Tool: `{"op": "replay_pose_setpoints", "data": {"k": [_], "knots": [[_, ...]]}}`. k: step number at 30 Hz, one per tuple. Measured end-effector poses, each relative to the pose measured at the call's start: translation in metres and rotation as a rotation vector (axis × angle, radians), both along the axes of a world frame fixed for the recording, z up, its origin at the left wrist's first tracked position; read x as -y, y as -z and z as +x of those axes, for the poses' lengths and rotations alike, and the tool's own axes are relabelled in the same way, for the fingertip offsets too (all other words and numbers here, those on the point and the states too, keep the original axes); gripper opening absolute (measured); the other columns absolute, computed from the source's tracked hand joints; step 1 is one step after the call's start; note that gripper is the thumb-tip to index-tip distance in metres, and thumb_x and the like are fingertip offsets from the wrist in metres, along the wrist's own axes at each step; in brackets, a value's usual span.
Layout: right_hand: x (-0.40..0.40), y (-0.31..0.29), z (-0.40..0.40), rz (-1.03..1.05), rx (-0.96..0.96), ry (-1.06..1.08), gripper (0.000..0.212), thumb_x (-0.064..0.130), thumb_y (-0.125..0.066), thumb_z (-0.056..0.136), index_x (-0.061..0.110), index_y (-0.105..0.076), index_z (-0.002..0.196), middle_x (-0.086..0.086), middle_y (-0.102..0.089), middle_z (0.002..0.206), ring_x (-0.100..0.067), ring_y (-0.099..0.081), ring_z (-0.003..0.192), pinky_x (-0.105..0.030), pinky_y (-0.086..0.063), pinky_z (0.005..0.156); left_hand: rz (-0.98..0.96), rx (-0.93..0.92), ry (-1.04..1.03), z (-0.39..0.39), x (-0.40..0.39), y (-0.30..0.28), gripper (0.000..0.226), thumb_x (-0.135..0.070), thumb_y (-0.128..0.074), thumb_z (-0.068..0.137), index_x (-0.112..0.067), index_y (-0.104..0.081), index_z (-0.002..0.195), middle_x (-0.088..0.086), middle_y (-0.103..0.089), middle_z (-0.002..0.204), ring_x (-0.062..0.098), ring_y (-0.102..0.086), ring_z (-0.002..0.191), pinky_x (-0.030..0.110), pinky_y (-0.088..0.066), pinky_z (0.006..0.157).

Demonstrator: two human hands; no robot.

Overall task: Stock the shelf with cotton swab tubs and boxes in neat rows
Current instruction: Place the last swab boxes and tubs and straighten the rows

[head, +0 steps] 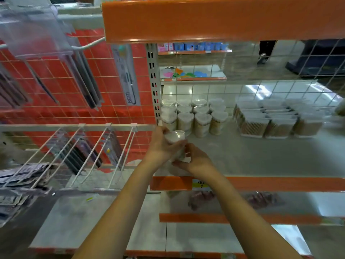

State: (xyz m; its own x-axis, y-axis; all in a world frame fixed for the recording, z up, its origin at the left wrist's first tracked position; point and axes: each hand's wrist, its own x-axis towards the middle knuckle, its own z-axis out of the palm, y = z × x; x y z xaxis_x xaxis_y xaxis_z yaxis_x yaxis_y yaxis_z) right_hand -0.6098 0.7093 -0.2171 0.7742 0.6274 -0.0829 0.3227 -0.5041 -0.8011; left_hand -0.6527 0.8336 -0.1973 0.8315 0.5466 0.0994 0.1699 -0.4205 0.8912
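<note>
A clear cotton swab tub [175,136] with a white lid is held over the front left of the grey shelf [261,156]. My left hand [160,144] grips its upper side and my right hand [194,159] holds its base from below. Behind them, several matching tubs [194,118] stand in rows at the shelf's back left. Several clear rectangular swab boxes [278,118] are stacked in rows at the back right.
An orange shelf edge [280,183] runs below my hands and an orange beam [214,19] hangs above. A white wire rack [78,154] with hanging packets stands to the left. A wire grid [261,86] backs the shelf. Lower shelves hold dark packets.
</note>
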Motion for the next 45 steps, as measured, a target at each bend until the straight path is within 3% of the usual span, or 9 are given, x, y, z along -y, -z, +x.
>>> {"op": "replay_pose_setpoints", "data": {"k": [2, 7, 10, 12, 15, 21, 30, 34, 45], "knots": [[-0.004, 0.003, -0.002, 0.0, -0.006, 0.024, 0.042, 0.038, -0.072, 0.078, 0.024, -0.046, 0.109, 0.01, -0.052, 0.099, -0.009, -0.049, 0.089, -0.02, -0.037, 0.064, 0.011, -0.031, -0.042, 0.002, 0.0, 0.002, 0.058, -0.03, -0.08, 0.071, -0.011, -0.043, 0.112, 0.002, -0.045, 0.105, 0.015, -0.048, 0.093, 0.021, -0.039, 0.07], [-0.022, 0.014, 0.002, -0.055, -0.045, 0.121, 0.042, 0.039, -0.07, 0.076, 0.024, -0.05, 0.11, 0.007, -0.059, 0.103, -0.014, -0.058, 0.093, -0.031, -0.049, 0.08, 0.044, -0.027, 0.065, -0.001, -0.011, 0.006, 0.071, -0.03, -0.083, 0.068, -0.011, -0.041, 0.122, -0.001, -0.041, 0.11, 0.014, -0.047, 0.1, 0.014, -0.039, 0.071], [-0.033, 0.02, 0.008, -0.097, -0.022, 0.136, 0.039, 0.036, -0.068, 0.078, 0.024, -0.051, 0.112, 0.005, -0.06, 0.105, -0.016, -0.058, 0.097, -0.028, -0.046, 0.079, 0.03, -0.055, 0.097, -0.003, -0.025, 0.01, 0.079, -0.033, -0.082, 0.068, -0.012, -0.039, 0.131, 0.0, -0.044, 0.117, 0.013, -0.049, 0.102, 0.017, -0.04, 0.075], [-0.039, 0.027, 0.011, -0.113, 0.061, 0.127, 0.034, 0.035, -0.068, 0.079, 0.023, -0.052, 0.106, 0.003, -0.06, 0.104, -0.017, -0.058, 0.098, -0.029, -0.047, 0.08, 0.058, -0.07, 0.097, -0.002, -0.037, 0.016, 0.081, -0.042, -0.082, 0.065, -0.013, -0.043, 0.13, 0.001, -0.05, 0.121, 0.013, -0.052, 0.102, 0.016, -0.042, 0.073], [-0.046, 0.037, 0.019, -0.119, 0.158, 0.131, 0.029, 0.035, -0.065, 0.08, 0.021, -0.054, 0.103, 0.001, -0.062, 0.104, -0.021, -0.055, 0.103, -0.034, -0.048, 0.089, 0.125, -0.129, 0.088, -0.003, -0.049, 0.02, 0.09, -0.061, -0.077, 0.058, -0.016, -0.047, 0.13, -0.002, -0.054, 0.12, 0.015, -0.054, 0.105, 0.025, -0.047, 0.082], [-0.053, 0.045, 0.026, -0.193, 0.324, 0.179, 0.05, 0.042, -0.062, 0.083, 0.013, -0.051, 0.122, -0.006, -0.051, 0.126, -0.024, -0.039, 0.12, -0.03, -0.034, 0.098, 0.215, -0.196, 0.094, -0.001, -0.058, 0.027, 0.077, -0.054, -0.071, 0.072, -0.014, -0.047, 0.133, 0.0, -0.055, 0.123, 0.014, -0.053, 0.107, 0.034, -0.048, 0.09], [-0.072, 0.051, 0.042, -0.12, 0.306, 0.238, 0.055, 0.038, -0.069, 0.078, 0.006, -0.051, 0.12, -0.012, -0.054, 0.123, -0.03, -0.044, 0.118, -0.034, -0.033, 0.098, 0.311, -0.215, 0.091, 0.005, -0.064, 0.037, 0.066, -0.049, -0.068, 0.078, -0.013, -0.048, 0.13, 0.004, -0.054, 0.126, 0.008, -0.048, 0.1, 0.024, -0.041, 0.081], [-0.079, 0.055, 0.044, -0.058, 0.31, 0.269, 0.065, 0.04, -0.073, 0.073, 0.005, -0.05, 0.122, -0.013, -0.058, 0.123, -0.033, -0.048, 0.118, -0.039, -0.038, 0.098, 0.313, -0.234, 0.086, 0.004, -0.065, 0.041, 0.064, -0.046, -0.068, 0.08, -0.014, -0.047, 0.131, 0.004, -0.054, 0.126, 0.013, -0.052, 0.106, 0.024, -0.043, 0.084], [-0.08, 0.058, 0.054, -0.123, 0.328, 0.226, 0.065, 0.048, -0.066, 0.079, 0.013, -0.046, 0.13, -0.007, -0.051, 0.134, -0.027, -0.04, 0.128, -0.037, -0.031, 0.107, 0.26, -0.237, 0.122, 0.004, -0.066, 0.049, 0.057, -0.035, -0.069, 0.083, -0.013, -0.047, 0.131, 0.005, -0.057, 0.124, 0.013, -0.054, 0.104, 0.025, -0.044, 0.082]]}}
